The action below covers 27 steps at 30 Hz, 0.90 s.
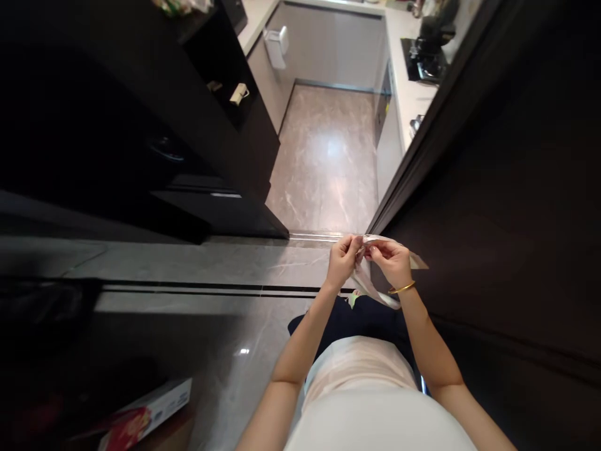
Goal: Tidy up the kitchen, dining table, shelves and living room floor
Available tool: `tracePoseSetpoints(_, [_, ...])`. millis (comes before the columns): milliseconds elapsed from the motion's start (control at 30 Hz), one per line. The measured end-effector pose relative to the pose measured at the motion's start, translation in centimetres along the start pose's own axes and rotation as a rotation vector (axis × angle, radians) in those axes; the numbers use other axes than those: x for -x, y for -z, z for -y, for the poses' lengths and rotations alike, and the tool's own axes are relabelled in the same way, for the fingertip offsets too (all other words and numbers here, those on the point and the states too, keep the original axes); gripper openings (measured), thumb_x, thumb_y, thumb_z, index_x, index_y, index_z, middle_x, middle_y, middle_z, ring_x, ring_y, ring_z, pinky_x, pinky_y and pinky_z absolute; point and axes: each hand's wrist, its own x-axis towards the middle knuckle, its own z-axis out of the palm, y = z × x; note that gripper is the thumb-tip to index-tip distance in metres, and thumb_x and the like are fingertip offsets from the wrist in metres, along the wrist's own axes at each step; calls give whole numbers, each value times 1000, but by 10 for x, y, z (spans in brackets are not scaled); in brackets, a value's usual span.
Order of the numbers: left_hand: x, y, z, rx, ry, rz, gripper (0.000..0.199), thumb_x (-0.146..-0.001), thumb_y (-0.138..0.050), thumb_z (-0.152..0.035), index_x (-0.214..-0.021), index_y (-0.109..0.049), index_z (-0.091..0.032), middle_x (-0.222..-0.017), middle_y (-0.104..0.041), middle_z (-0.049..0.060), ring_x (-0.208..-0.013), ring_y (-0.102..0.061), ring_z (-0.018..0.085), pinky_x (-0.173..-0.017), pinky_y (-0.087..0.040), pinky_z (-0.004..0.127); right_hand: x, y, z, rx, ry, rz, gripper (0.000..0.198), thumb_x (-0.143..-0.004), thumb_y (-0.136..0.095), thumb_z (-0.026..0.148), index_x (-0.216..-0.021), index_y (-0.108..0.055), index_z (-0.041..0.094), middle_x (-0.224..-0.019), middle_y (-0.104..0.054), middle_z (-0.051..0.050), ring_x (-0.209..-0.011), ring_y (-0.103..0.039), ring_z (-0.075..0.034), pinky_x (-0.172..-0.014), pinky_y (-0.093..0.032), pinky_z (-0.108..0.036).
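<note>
A long, pale, flat strip like a ribbon or fabric band (pixel 370 287) hangs in a loop between my hands, at waist height in front of me. My left hand (pixel 344 258) pinches it near its gathered part, thumb against the fingers. Close beside, my right hand (pixel 390 258) has its thumb and fingers closed on the strip too. One end of the strip sticks out past the right wrist, which wears a gold bangle (pixel 402 287). Whether there is a knot at the gathered part is hidden by the fingers.
A dark door panel (pixel 507 238) stands close on my right. Ahead, a doorway track (pixel 314 237) leads to a kitchen floor (pixel 328 150) between counters. A dark cabinet (pixel 225 156) rises on the left; a red and white box (pixel 145 416) lies at lower left.
</note>
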Motion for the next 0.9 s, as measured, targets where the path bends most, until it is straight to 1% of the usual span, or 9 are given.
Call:
tracePoseSetpoints(67, [-36, 12, 2, 33, 10, -51, 57, -83, -53, -71, -60, -44, -20, -51, -42, -5, -47, -38, 8, -50, -35, 24, -38, -15, 3, -16, -22, 31, 35, -69, -76, 54, -81, -72, 21, -81, -76, -6, -75, -73, -23, -74, -64, -40])
tracePoseSetpoints(133, [-74, 27, 5, 14, -13, -99, 57, -83, -54, -70, -59, -45, -19, -52, -45, -4, -50, -42, 9, -53, -37, 24, -77, -31, 3, -15, -13, 55, 36, -71, -75, 55, -80, -71, 21, -82, -75, -7, -76, -73, -23, -77, -63, -40])
tracePoseSetpoints(267, [-158, 64, 7, -149, -105, -207, 52, -89, -52, -62, -60, -49, -19, -55, -50, -2, -53, -46, 10, -55, -37, 24, -161, -68, 4, 84, 48, 97, 29, -74, -75, 49, -76, -70, 21, -80, -75, -7, -76, -72, -23, -77, -61, -36])
tracePoseSetpoints(333, [-202, 87, 3, -243, -151, -221, 49, -92, -51, -57, -62, -53, -19, -55, -52, -2, -53, -48, 11, -55, -37, 24, -207, -91, 7, 140, 51, 124, 28, -75, -74, 48, -76, -71, 20, -80, -75, -7, -75, -72, -22, -75, -60, -34])
tracePoseSetpoints(467, [-291, 138, -14, -333, -203, -165, 44, -93, -52, -51, -64, -57, -19, -55, -57, -2, -52, -52, 10, -55, -39, 22, -299, -139, 21, 164, 35, 165, 25, -74, -73, 43, -74, -71, 19, -76, -75, -5, -72, -72, -21, -72, -60, -31])
tracePoseSetpoints(567, [-353, 171, -27, -347, -221, -120, 41, -93, -54, -47, -64, -58, -18, -56, -60, -2, -53, -55, 10, -57, -41, 21, -360, -171, 31, 130, 35, 131, 19, -71, -74, 37, -69, -69, 19, -72, -74, -4, -69, -71, -19, -70, -59, -29])
tracePoseSetpoints(633, [-392, 188, -32, -321, -212, -78, 38, -93, -55, -43, -65, -61, -18, -59, -64, -2, -56, -59, 10, -59, -44, 21, -397, -188, 34, 108, 41, 91, 16, -70, -73, 34, -68, -68, 19, -71, -74, -3, -68, -71, -18, -70, -59, -29])
tracePoseSetpoints(800, [-480, 220, -36, -245, -162, 75, 16, -86, -62, -30, -82, -70, -17, -79, -74, 2, -73, -69, 14, -70, -52, 22, -483, -210, 30, 137, 32, 34, 13, -73, -69, 31, -70, -67, 19, -73, -72, -2, -69, -70, -16, -68, -58, -26])
tracePoseSetpoints(900, [-537, 232, -34, -287, -143, 81, 12, -85, -61, -25, -81, -70, -17, -80, -75, 3, -74, -70, 15, -73, -53, 23, -541, -217, 25, 173, 33, 55, 11, -74, -69, 29, -72, -67, 19, -75, -72, -2, -71, -70, -16, -68, -58, -25])
